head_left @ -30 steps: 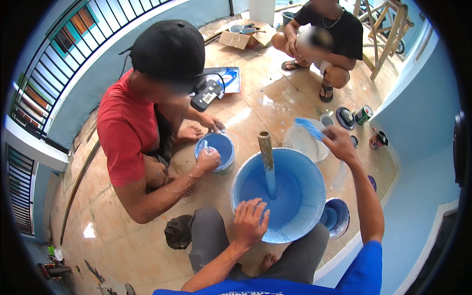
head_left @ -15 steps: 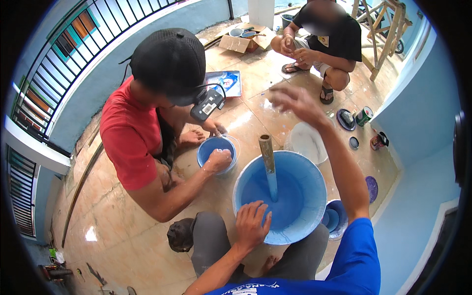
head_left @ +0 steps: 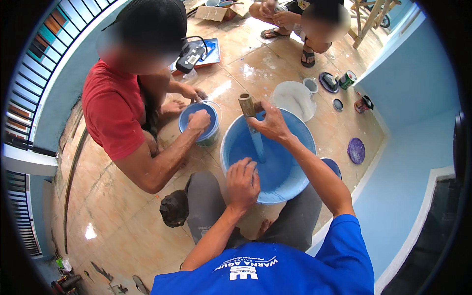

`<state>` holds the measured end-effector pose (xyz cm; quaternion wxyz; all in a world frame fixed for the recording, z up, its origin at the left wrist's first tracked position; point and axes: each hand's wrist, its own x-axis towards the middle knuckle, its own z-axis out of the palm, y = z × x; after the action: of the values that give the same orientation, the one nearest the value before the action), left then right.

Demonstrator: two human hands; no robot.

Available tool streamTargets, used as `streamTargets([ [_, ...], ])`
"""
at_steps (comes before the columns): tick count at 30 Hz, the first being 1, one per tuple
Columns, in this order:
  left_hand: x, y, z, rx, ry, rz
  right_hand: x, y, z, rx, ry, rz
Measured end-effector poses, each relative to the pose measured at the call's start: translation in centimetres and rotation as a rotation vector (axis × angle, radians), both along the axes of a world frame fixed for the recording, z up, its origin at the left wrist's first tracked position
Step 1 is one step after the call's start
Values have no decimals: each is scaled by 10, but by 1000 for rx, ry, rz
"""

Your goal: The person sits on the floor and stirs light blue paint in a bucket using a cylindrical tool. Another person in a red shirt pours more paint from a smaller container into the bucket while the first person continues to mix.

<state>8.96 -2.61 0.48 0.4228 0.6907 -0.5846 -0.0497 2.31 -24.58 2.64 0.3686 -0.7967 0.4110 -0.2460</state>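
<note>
A big light-blue bucket [head_left: 308, 169] of blue paint stands between my knees. My left hand [head_left: 243, 187] lies over its near left rim, fingers bent inward over the edge. A bamboo stick [head_left: 244, 104] stands tilted in the paint, its lower part coated blue. My right hand [head_left: 271, 122] curls round the stick near its bare top end, thumb on the near side and fingers behind. To the left, a co-worker in a red shirt [head_left: 110, 115] has one hand in a smaller bucket [head_left: 215, 129] of blue paint and the other at its rim.
Past my bucket lie a white round lid or tub [head_left: 295, 101], a green can [head_left: 347, 79], a dark red can [head_left: 363, 104] and a purple lid [head_left: 356, 150]. Another person squats at the back [head_left: 290, 19]. A paint tray [head_left: 214, 54] sits behind the co-worker. A blue wall [head_left: 418, 83] rises at right.
My right hand has come down and left from above the bucket's far side to the stick's top. My left hand stays at the rim. The whole view has shifted.
</note>
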Motion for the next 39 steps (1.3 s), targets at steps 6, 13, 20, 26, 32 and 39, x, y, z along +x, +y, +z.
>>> streamTargets([
  [6,0,4,-11,-86,114,30,10,31,-14,108,-127,43],
  [13,0,11,-22,-222,165,79,-59,41,-41,261,-253,-255],
  [20,-1,12,-22,-211,239,123,-28,17,-58,-437,-320,-315],
  [26,-2,12,-23,-230,276,144,3,63,-49,-126,-544,-169],
  [32,1,13,-24,-213,298,145,-46,101,-49,165,-560,-23],
  [39,-1,12,-25,-235,318,126,-70,50,-44,16,-572,-228],
])
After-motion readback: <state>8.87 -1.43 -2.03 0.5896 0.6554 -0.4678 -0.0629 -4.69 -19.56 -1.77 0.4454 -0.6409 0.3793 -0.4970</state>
